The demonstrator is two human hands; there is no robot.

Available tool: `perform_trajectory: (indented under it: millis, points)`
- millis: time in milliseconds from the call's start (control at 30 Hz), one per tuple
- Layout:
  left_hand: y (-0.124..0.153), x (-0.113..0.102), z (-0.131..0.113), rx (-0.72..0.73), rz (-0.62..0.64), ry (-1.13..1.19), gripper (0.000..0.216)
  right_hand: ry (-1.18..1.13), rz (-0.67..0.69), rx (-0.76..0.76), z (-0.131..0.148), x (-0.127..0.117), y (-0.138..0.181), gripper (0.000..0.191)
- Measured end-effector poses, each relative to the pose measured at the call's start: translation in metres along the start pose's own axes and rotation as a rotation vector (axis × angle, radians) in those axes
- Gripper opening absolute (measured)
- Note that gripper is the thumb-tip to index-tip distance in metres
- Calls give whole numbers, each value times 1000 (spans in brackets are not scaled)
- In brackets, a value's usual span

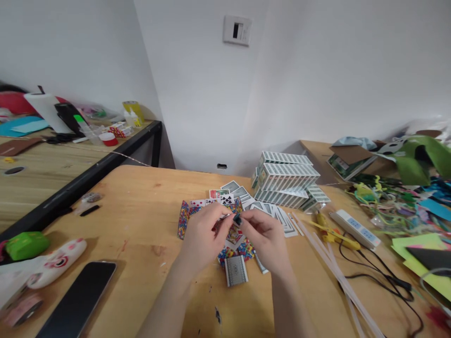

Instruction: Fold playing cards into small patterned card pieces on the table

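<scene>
Playing card (233, 233) pinched between both hands above the wooden table (141, 206), left hand (202, 237) and right hand (266, 237) fingertips meeting, possibly a small folded piece, loose cards (278, 216) spread behind, stacked card boxes (285, 180) beyond, phone (79, 300) near left.

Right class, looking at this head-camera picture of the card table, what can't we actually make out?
- Small dark item pinched between left hand and right hand: too small, fingers cover it.
- Playing cards under the hands: partly hidden, faces mostly unreadable.
- Phone: cut off by the bottom edge.
- Craft clutter at right: blurred, cut off by the right edge.
</scene>
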State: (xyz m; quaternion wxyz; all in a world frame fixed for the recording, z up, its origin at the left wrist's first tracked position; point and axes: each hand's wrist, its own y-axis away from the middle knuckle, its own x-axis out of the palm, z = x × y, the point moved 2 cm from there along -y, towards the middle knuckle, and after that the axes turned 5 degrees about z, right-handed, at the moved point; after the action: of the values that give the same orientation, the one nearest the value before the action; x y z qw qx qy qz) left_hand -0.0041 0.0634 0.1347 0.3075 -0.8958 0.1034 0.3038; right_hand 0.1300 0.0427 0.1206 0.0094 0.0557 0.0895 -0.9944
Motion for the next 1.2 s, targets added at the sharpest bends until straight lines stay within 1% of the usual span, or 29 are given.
perform_trajectory:
  millis: [100, 200, 300, 400, 533, 633, 700, 733, 833, 933, 1000, 1067, 1200]
  points:
    - [1, 2, 0, 54, -61, -70, 14, -58, -83, 31, 1, 6, 0, 10]
    - [2, 2, 0, 92, -102, -85, 13, -77, -166, 68, 3, 10, 1, 8]
    - [2, 2, 0, 88, -113, -70, 12, -52, -193, 113, 2, 11, 2, 12]
    - [2, 1, -1, 62, -121, -52, 13, -39, -170, 158, -2, 8, 2, 16]
    - [1, 2, 2, 4, -124, -42, 13, -13, -117, 161, -3, 0, 1, 26]
    - [-1, 3, 7, -65, -102, -28, 13, -58, -2, 177, -1, -2, 0, 33]
    - [-2, 4, 11, -107, -99, -3, 12, -118, 79, 181, -1, -2, 0, 31]
    - [-2, 4, 13, -121, -99, 12, 11, -127, 81, 172, -1, -1, -1, 27]
    - [-3, 5, 14, -102, -65, 54, 10, -41, -29, 114, -6, -4, -3, 17]
    - [-3, 7, 12, -1, -9, 53, 9, 89, -116, 43, -10, -10, -4, 14]
    - [-2, 7, 11, 48, 4, 33, 12, 164, -139, 1, -11, -15, -4, 13]
    - [-1, 9, 11, 66, 16, 15, 17, 231, -145, -30, -10, -17, -3, 14]
    - [1, 12, 12, 100, 26, -16, 18, 329, -128, -46, -7, -20, -2, 17]
